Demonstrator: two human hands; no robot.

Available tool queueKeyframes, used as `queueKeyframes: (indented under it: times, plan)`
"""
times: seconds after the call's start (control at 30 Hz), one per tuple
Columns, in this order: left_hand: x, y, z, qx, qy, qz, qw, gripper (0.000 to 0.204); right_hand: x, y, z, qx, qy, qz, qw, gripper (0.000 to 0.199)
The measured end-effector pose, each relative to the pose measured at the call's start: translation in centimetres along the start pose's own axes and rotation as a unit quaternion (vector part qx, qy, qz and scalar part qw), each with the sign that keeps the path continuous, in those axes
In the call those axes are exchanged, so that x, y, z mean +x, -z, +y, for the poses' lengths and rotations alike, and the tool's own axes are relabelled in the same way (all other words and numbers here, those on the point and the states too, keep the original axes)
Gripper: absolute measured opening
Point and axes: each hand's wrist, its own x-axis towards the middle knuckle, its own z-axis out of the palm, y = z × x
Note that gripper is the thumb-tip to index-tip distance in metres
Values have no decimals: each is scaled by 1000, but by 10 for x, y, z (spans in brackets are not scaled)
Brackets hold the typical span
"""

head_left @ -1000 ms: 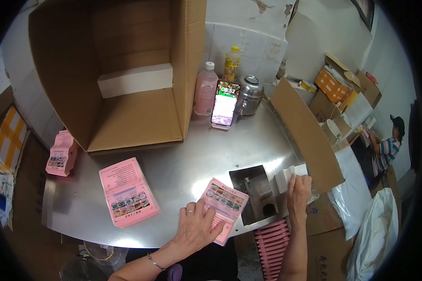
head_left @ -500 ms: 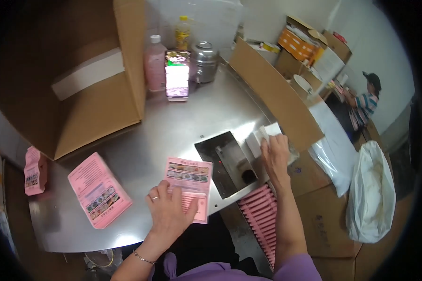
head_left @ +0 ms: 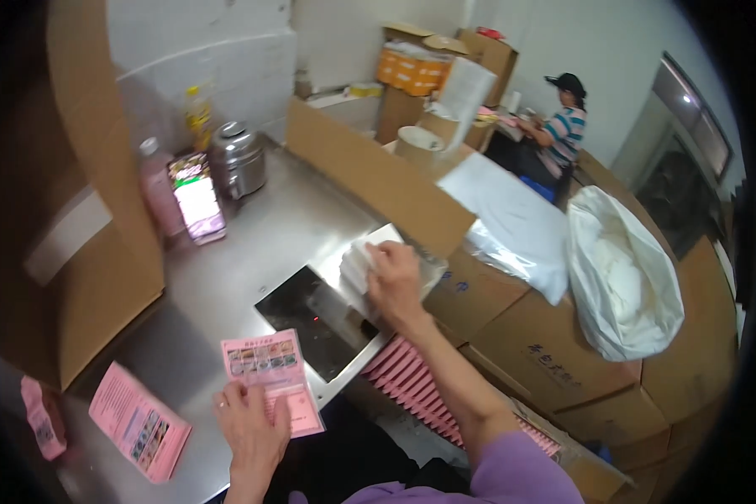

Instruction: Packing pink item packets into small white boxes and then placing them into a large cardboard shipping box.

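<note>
My left hand (head_left: 254,428) lies with fingers apart on a pink printed packet (head_left: 265,357), whose lower part it covers. This packet rests on the steel table, beside a dark rectangular opening (head_left: 311,323) set into the top. Just beyond the opening, my right hand (head_left: 395,281) has its fingers bent around a small white stack (head_left: 358,267) that looks like folded tissues. A clear plastic wrapper shows beside that stack. Farther left, a pile of pink printed packets (head_left: 139,424) sits on the table, with another pink packet (head_left: 44,418) at the far left.
A large open carton (head_left: 113,277) stands at the left. Behind are a lit phone (head_left: 197,202), a pink bottle (head_left: 161,189) and a steel pot (head_left: 239,160). Pink packets fill a row (head_left: 416,386) below the table edge. Cartons and a white sack (head_left: 626,277) lie right; a person (head_left: 559,130) sits beyond.
The view has turned right, so the table's things appear farther left. My left hand stays on the pink packet. My right hand remains at the white stack, its fingers now wrapped farther over it.
</note>
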Motion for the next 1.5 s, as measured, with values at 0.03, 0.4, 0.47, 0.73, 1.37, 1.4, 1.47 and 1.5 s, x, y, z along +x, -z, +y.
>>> queueKeyframes:
  times: [0.03,0.4,0.47,0.73,1.37,1.4,1.47,1.5]
  plan:
    - [-1,4,1,-18,8,-45,999,35,1,0,-8,-16,14,22,1000,41]
    - [2,30,13,-142,-40,-19,989,70,-72,-5,-162,75,255,-193,945,25]
    - [4,10,15,-134,4,2,991,58,-56,-45,-162,157,189,-231,941,24]
    - [-16,45,16,-199,-24,-72,977,39,-26,-40,-79,86,-64,-462,880,23]
    - [-56,88,-169,161,149,-77,973,42,11,-12,-2,-114,10,-62,991,13]
    - [-43,81,-151,105,137,-66,983,39,10,-10,-1,-95,3,-82,992,12]
    - [-19,69,-115,-13,114,-48,992,34,5,-13,5,-79,-7,-83,993,12]
    - [-14,62,-92,-69,106,-29,992,32,6,-10,6,-52,-4,-74,996,14]
